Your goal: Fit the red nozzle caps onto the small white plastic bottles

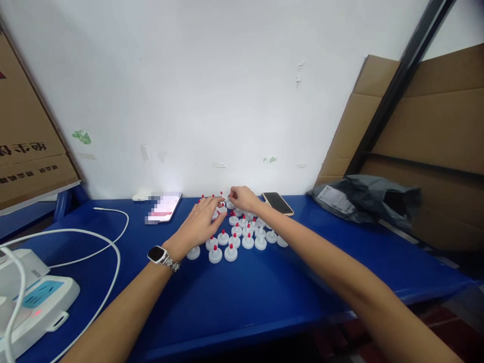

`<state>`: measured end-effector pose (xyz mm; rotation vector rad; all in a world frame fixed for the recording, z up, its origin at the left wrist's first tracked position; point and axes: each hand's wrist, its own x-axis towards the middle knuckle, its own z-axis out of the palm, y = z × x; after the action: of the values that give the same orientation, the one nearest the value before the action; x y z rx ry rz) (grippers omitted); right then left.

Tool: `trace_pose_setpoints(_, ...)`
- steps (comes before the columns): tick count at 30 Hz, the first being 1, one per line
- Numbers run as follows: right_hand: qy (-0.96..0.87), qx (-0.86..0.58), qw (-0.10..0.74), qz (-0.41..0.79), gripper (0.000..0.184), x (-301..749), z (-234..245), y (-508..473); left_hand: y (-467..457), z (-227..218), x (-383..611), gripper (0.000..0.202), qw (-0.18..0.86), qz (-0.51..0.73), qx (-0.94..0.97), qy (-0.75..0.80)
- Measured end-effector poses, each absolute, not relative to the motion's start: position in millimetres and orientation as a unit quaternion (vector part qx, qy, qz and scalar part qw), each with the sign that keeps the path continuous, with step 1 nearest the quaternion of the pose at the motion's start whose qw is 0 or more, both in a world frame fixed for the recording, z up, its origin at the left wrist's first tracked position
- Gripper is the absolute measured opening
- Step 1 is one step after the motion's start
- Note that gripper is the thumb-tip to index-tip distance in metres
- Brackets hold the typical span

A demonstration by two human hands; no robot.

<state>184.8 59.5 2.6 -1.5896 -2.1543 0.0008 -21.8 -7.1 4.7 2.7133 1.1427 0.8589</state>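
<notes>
Several white bottle caps with red tips (242, 234) stand in a tight cluster on the blue table (242, 297). My left hand (200, 222), with a watch on the wrist, lies flat over the left side of the cluster, fingers stretched out onto the caps. My right hand (242, 198) reaches to the far end of the cluster, its fingers curled in a pinch at a cap there; what it grips is too small to make out.
Two phones lie on the table, one lit (163, 207) at the left and one dark (278, 203) at the right. A power strip (34, 302) with white cables sits at the near left. A grey parcel bag (363, 199) and cardboard boxes (427, 126) stand right.
</notes>
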Motion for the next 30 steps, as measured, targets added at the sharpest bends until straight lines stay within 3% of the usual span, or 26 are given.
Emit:
trace_pose_setpoints(5, -0.777, -0.562, 0.278, 0.048, 0.019, 192.0, 5.1, 63.5, -6.8, 2.1, -19.3, 0.040, 0.028, 0.282, 0.887, 0.364)
trace_pose_setpoints(9, -0.691, -0.643, 0.323, 0.066, 0.032, 225.0, 6.1, 70.3, -6.0, 3.9, -13.2, 0.037, 0.022, 0.290, 0.889, 0.353)
trace_pose_setpoints(18, -0.672, -0.691, 0.263, 0.041, 0.021, 253.5, -9.3, 98.5, 1.5, 15.7, 12.3, 0.034, -0.001, 0.250, 0.904, 0.347)
trace_pose_setpoints(25, -0.684, -0.672, 0.280, 0.051, 0.012, 231.3, 1.4, 98.5, 0.6, 9.1, 2.5, 0.030, 0.024, 0.285, 0.889, 0.358)
trace_pose_setpoints(28, -0.698, -0.634, 0.328, 0.063, 0.013, 221.7, 12.8, 70.7, -3.6, 11.3, -7.3, 0.031, 0.034, 0.299, 0.879, 0.370)
trace_pose_setpoints(30, -0.706, -0.551, 0.418, 0.154, 0.013, 209.7, 20.4, 45.8, -7.6, 15.1, -11.0, 0.036, 0.033, 0.309, 0.874, 0.374)
